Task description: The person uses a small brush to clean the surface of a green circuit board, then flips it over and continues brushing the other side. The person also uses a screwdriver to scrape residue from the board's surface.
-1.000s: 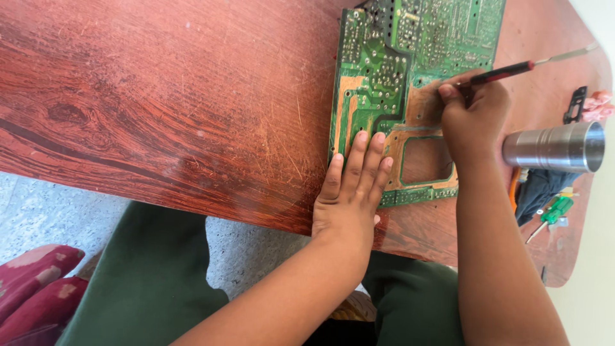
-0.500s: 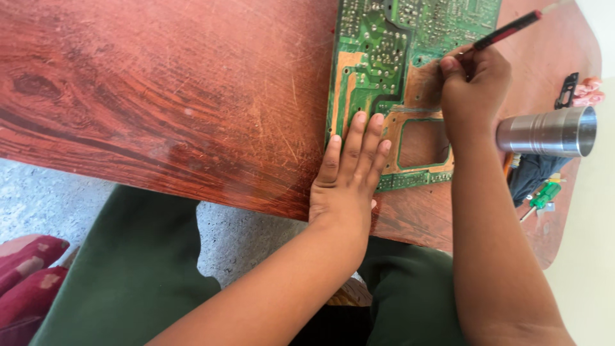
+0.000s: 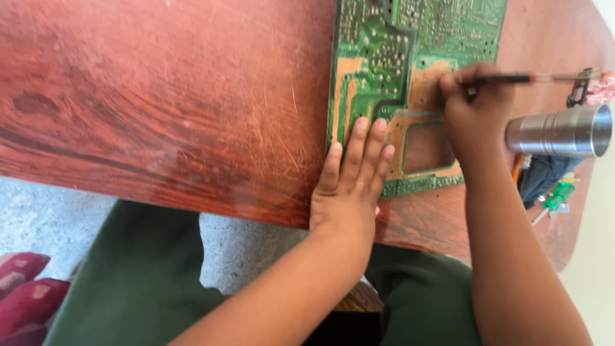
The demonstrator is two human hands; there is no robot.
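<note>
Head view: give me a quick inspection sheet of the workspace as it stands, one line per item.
Surface: reddish wooden table, scratched, glossy.
Job's things: green circuit board lying flat, solder side up; thin red-and-black tool with its tip end on the board.
Clutter: silver metal cylinder lying on its side to the right; small green-handled tool and dark cloth near the table's right edge.
Grippers: left hand flat, fingers on the board's lower edge; right hand closed around the thin tool.
Cables: nothing clearly seen; an orange strand under the cylinder, kind unclear.
Surroundings: grey floor, green trousers, red cushion at lower left.
</note>
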